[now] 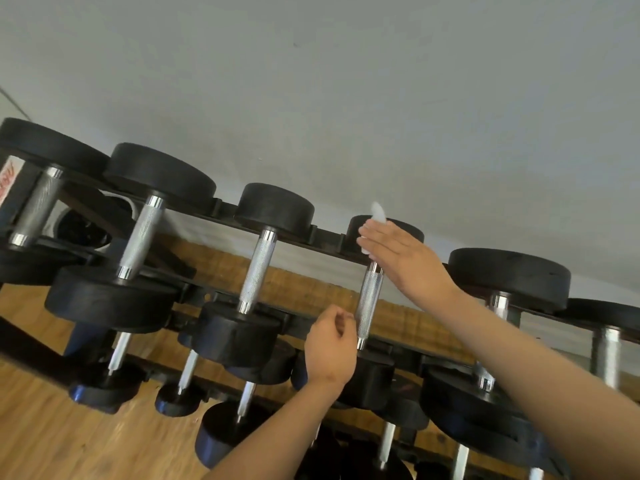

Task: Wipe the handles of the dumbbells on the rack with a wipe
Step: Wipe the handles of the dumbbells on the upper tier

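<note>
White wipe (378, 213) is held in the right hand (398, 261), tucked under nearly straight fingers at the top end of a knurled chrome handle (369, 303), its tip poking out above the fingers. Left hand (329, 344) hovers just beside the handle's lower end, fingers loosely curled around nothing. Black rack (329, 238) carries rows of round-headed black dumbbells (275, 206) on tilted tiers above a wooden floor (52, 427).

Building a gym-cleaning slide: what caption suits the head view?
Right hand holds a wipe at the top of a racked dumbbell's handle; left hand hovers beside it.
</note>
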`<state>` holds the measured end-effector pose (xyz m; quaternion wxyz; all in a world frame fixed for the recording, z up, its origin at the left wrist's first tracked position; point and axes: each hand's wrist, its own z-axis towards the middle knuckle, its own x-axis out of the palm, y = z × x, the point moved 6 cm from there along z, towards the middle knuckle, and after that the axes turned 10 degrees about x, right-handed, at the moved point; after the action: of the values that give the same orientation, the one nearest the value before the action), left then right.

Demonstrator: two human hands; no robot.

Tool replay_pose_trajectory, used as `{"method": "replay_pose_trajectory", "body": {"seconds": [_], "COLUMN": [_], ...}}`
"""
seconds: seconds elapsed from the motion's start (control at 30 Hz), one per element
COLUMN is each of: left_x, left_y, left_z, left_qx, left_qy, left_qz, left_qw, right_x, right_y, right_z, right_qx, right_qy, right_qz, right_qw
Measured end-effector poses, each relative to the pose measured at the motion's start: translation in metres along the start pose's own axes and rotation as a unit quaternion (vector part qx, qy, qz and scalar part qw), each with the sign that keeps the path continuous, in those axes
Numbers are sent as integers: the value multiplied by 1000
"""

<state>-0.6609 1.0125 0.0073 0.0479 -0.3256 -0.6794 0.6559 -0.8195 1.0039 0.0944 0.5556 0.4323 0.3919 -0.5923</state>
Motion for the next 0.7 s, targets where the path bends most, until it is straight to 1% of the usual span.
{"method": "replay_pose_trajectory", "body": {"seconds": [0.03, 0.07, 0.1, 0.13, 0.17, 0.2, 0.27, 0.3, 0.33, 0.37, 0.4, 0.43, 0.47, 0.5, 0.53, 0.63, 0.67, 0.7], "left_x": [0, 0, 0, 0, 0, 0, 1, 1, 1, 1, 1, 1, 2, 2, 3, 4, 3, 3], "left_y": [0, 0, 0, 1, 1, 0, 0, -1, 0, 0, 1, 1, 1, 1, 2, 3, 3, 4], "left_z": [0, 0, 0, 0, 1, 2, 3, 3, 3, 3, 2, 2, 2, 2, 2, 4, 4, 4], "left_qx": [1, 2, 2, 1, -1, -1, 0, 4, 9, 11, 11, 11, 11, 13, 14, 14, 13, 12], "left_qy": [1, 1, 2, 3, 4, 5, 6, 4, 4, 4, 4, 2, 1, 2, 3, 4, 4, 4], "left_qz": [0, -1, -1, 1, 3, 6, 9, 9, 8, 7, 6, 5, 6, 7, 7, 11, 15, 17], "left_qw": [1000, 1000, 1000, 1000, 1000, 1000, 1000, 1000, 1000, 1000, 1000, 1000, 1000, 1000, 1000, 1000, 1000, 1000], "right_x": [-5, -8, -11, -12, -9, -4, 9, 17, 24, 29, 32, 34, 35, 38, 40, 48, 50, 52], "right_y": [-1, -3, -3, -1, 3, 9, 20, 25, 31, 35, 39, 42, 43, 43, 42, 35, 34, 34], "right_z": [-11, -25, -40, -58, -75, -89, -105, -105, -99, -92, -84, -79, -76, -76, -78, -77, -75, -74], "right_qx": [59, 130, 210, 297, 382, 461, 578, 614, 633, 635, 626, 613, 603, 604, 606, 605, 602, 604], "right_qy": [-8, -11, -22, -41, -63, -85, -123, -129, -121, -108, -97, -95, -98, -106, -114, -121, -127, -132], "right_qz": [48, 105, 168, 235, 299, 359, 463, 514, 564, 604, 636, 661, 675, 674, 664, 616, 607, 602], "right_qw": [997, 986, 963, 925, 872, 807, 660, 584, 516, 469, 441, 423, 413, 413, 423, 490, 502, 506]}}
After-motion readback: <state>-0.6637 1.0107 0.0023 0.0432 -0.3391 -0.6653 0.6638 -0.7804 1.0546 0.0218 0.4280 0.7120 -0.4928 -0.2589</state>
